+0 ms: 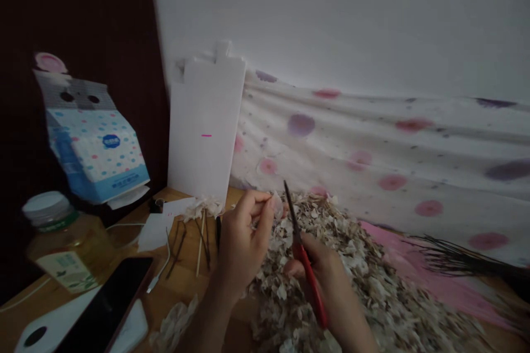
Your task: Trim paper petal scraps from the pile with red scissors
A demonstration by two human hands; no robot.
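My left hand [243, 238] pinches a pale, thin flake [277, 205] between thumb and fingertips. My right hand [334, 292] grips red-handled scissors [309, 281], whose dark blades point up and stop close to the flake. Under both hands lies a large heap of pale, brown-flecked flakes [318, 292], possibly dried petals or shell pieces. Left of my left hand, a small white flower-like cluster [202, 208] rests by several thin sticks [201, 248] on the wooden table [182, 281].
A black phone [105, 303] and a bottle of yellowish liquid [68, 248] stand at the left, beside a blue-and-white tissue pack [93, 143]. A white board [205, 127] leans on the wall. Spotted cloth [372, 143], pink paper [426, 276] and black bristles [455, 259] lie right.
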